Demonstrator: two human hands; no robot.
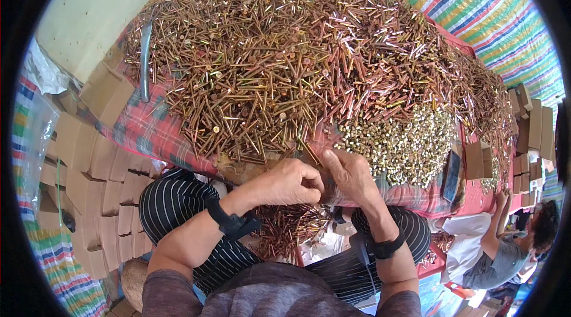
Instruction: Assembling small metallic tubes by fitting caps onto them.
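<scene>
- Two hands meet at frame centre: left hand and right hand, fingers pinched together on brass screws.
- Huge screw heap fills the table above.
- Cardboard boxes stacked at left.
- Another person sits lower right.

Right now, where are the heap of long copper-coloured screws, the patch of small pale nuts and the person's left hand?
Heap of long screws (279,55): head view, middle of the heap.
Patch of small pale nuts (404,144): head view, its centre.
Left hand (291,183): head view, back of the hand.

Coppery-gold screws, pale brassy nuts, red plaid cloth, black-white striped trousers, rainbow-striped tarp
</scene>
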